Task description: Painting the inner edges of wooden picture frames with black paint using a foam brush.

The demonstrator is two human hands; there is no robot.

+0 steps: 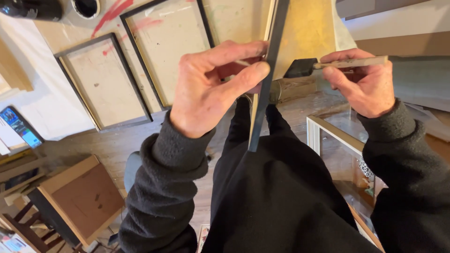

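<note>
In the centre of the frame the left hand (206, 91) pinches a long, dark-painted wooden picture-frame moulding (267, 79), thumb on the near face and fingers curled round behind, so the strip stands on edge and runs from the top of the frame down to the person's lap. The grip is closed firmly about it, partway along its length. To the right, the right hand (368, 86) is closed round the pale wooden handle of a black foam brush (302, 68), pinched between thumb and forefinger like a pencil; the wedge-shaped foam head points left and sits just beside the strip's edge, near or touching it, though which I cannot tell.

To do this stroke well, I judge the foam's flat side should meet the narrow edge squarely and travel along the strip in one long pass, with light pressure so paint does not bead over onto the pale inner face. The holding fingers sit close to the brush's path, so they would best stay on faces that are dry.

In the upper left, two flat rectangular frames with black rims (105, 84) lie on a paint-smeared paper-covered surface (56, 107). A brown board panel (84, 199) leans at lower left, and a white-rimmed glass case (337, 140) stands at right.
</note>
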